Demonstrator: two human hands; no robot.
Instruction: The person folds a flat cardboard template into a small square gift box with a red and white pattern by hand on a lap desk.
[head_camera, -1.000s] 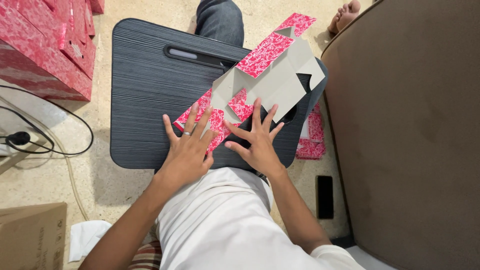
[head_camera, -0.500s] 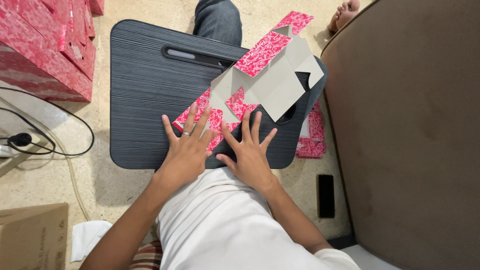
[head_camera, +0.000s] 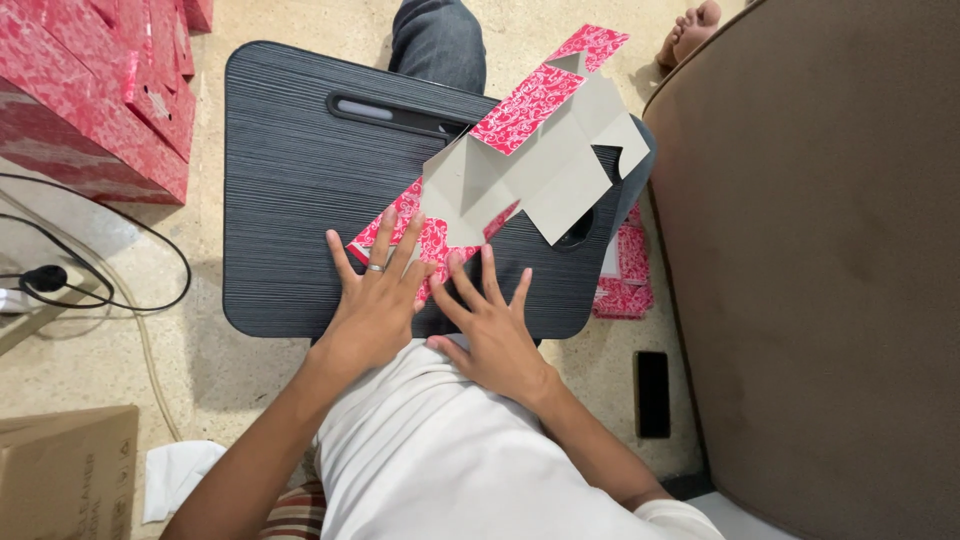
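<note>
While flat on the lap desk (head_camera: 290, 180), left hand (head_camera: 375, 305), right hand (head_camera: 490, 330) — fingers spread, pressing carton blank (head_camera: 520, 160) — extending beyond fingertips.

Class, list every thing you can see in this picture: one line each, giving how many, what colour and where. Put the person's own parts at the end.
Flat unfolded cardboard box blank: one, grey inside with red-and-white patterned outside, lying across the lap desk.
Black ribbed lap desk: one, on the person's lap.
Red patterned finished boxes: a stack, count unclear, top left on the floor.
More red patterned blanks: a small pile, on the floor right of the desk.
Black phone: one, on the floor by the brown sofa.
Black cable with plug: one, left floor.
Brown carton: one, bottom left.
White cloth: one, beside the carton.
Bare foot: one, top right.
Left hand: flat, fingers spread on the blank, ring on one finger.
Right hand: flat, fingers spread on the blank.
</note>
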